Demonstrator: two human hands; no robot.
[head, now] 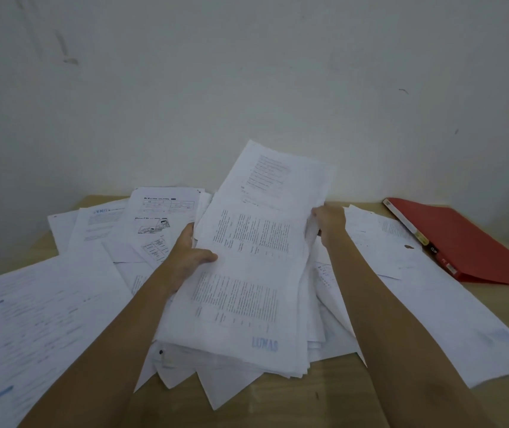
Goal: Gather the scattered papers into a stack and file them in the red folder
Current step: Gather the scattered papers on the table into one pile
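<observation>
We see both hands on one thick stack of papers [247, 273] at the middle of the table [333, 393]. The left hand [189, 257] grips the stack's left edge, its thumb lying across the top sheet and its fingers tucked out of sight under the pile. The right hand [328, 222] holds the opposite edge farther up, fingers curled round it. Between them the stack tilts, its far end lifted toward the wall [247, 72] and its near end resting on other sheets. A blue stamp [265, 344] marks the top sheet's near corner.

The red folder [469, 242] lies at the far right of the table, well apart from the right hand, its labelled spine turned toward us. We cannot tell whether it is fully closed. Loose sheets on the right [432, 288] lie between that hand and the folder, one overlapping the folder's near edge.

To the left we find more scattered pages [30, 319] spread to the table's edge, and beyond the left hand a worksheet with a cartoon drawing [160, 223] lies on others.
</observation>
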